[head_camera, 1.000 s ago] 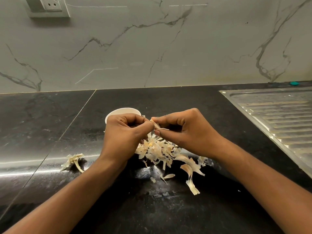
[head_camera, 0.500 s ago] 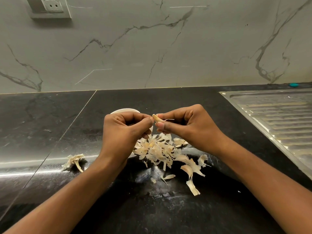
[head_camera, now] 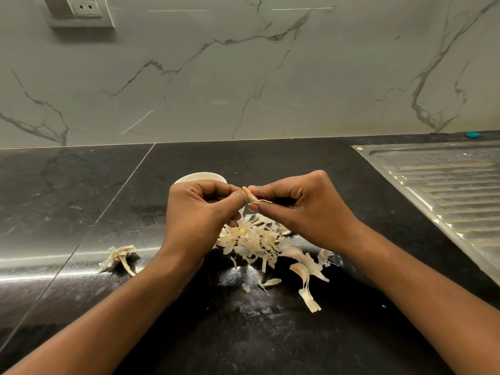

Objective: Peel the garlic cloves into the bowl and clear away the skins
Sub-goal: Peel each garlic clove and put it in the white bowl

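Pinching one garlic clove (head_camera: 249,195) between curled fingertips, the left hand (head_camera: 200,215) and right hand (head_camera: 303,209) hold it above the skins (head_camera: 259,239), just beside the white bowl (head_camera: 200,177).

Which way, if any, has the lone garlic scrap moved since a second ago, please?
No: the garlic scrap stays put, right of the countertop seam.

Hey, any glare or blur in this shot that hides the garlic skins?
Head view: a bright glare band crosses the black counter at left, past the stem scrap, and a paler sheen lies below the skin pile; neither hides skins. The left hand, right hand and garlic clove look sharp, no motion blur.
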Motion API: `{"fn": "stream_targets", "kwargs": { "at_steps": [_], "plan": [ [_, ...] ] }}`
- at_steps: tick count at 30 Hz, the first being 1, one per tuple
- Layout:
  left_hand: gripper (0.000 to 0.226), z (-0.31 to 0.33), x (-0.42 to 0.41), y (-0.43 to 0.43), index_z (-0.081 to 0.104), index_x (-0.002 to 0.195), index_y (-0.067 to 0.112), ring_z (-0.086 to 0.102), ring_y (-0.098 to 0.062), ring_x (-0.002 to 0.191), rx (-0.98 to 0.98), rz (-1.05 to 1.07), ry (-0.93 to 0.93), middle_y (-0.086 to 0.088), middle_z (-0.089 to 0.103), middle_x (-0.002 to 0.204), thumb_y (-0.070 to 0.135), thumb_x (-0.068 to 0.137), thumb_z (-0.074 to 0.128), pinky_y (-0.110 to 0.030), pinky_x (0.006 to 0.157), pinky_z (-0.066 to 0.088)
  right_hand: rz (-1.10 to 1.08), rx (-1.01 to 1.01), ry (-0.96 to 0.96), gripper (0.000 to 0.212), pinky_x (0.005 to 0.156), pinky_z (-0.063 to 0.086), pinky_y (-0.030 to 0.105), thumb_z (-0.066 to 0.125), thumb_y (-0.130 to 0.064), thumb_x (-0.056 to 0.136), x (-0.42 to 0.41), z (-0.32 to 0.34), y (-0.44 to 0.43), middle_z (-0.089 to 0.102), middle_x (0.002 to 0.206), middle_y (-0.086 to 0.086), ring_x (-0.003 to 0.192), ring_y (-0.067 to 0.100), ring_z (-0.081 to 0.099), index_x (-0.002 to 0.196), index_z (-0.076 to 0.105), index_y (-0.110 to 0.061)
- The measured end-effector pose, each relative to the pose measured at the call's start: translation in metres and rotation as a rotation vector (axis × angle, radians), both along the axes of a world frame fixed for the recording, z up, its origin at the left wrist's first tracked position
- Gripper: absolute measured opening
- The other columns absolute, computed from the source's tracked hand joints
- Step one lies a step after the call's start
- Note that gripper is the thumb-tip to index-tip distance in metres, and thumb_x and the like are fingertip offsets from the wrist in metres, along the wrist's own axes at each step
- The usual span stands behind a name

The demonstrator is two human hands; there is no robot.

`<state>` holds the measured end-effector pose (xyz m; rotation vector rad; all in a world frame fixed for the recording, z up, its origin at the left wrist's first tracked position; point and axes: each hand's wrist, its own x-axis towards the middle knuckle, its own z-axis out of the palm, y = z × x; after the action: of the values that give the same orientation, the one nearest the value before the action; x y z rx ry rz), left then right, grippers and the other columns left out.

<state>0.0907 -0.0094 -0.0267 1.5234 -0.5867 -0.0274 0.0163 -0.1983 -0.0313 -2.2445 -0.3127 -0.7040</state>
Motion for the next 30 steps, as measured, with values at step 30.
{"fn": "stream_targets", "kwargs": {
  "at_steps": [30],
  "plan": [
    [0.005, -0.004, 0.003, 0.001, 0.083, 0.092, 0.01, 0.075, -0.03, 0.069, 0.076, -0.073, -0.128, -0.007, 0.078, 0.075, 0.007, 0.089, 0.08, -0.04, 0.068, 0.066, 0.06, 0.136, 0.154, 0.015, 0.08, 0.065, 0.05, 0.072, -0.017, 0.101, -0.002, 0.009, -0.014, 0.078, 0.094, 0.005, 0.087, 0.027, 0.077, 0.113, 0.078, -0.011]
  ]
}}
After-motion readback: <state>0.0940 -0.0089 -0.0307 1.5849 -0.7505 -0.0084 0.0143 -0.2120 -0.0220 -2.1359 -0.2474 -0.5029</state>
